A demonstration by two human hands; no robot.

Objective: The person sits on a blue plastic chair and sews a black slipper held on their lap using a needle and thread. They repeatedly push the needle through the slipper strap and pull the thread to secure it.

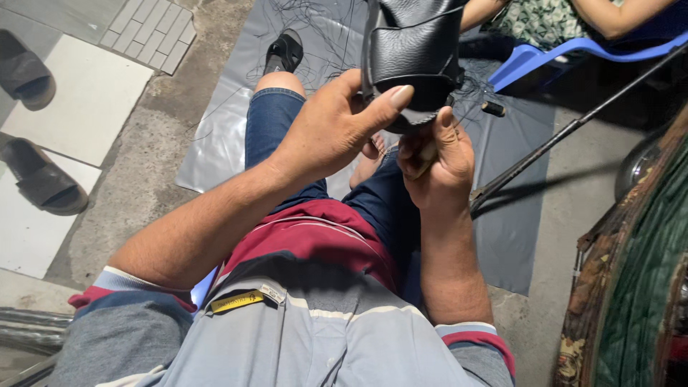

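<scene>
The left hand (337,129) was closed on the near edge of a black leather shoe upper (416,54), its thumb pressed flat along the lower rim and its other fingers hidden behind the piece. Just beside it, below the same rim, the right hand (437,158) was curled into a loose fist with the thumb tip touching the leather; whatever its fingers pinched could not be made out, though thin black thread (469,89) trailed from that side of the upper. The top of the leather piece was cut off by the upper edge of the view, so its full shape was not visible. Below the upper lay the person's lap in blue denim shorts (272,118), and one foot in a black sandal (285,50) rested to the left of the upper on a grey plastic sheet (215,143) spread on the concrete floor, strewn with more loose threads. A small dark spool (493,109) lay just right of the upper. Farther right, a blue plastic chair (545,57) held another person, only partly in view. Well to the left of the upper, two brown sandals (36,172) sat on pale tiles.
</scene>
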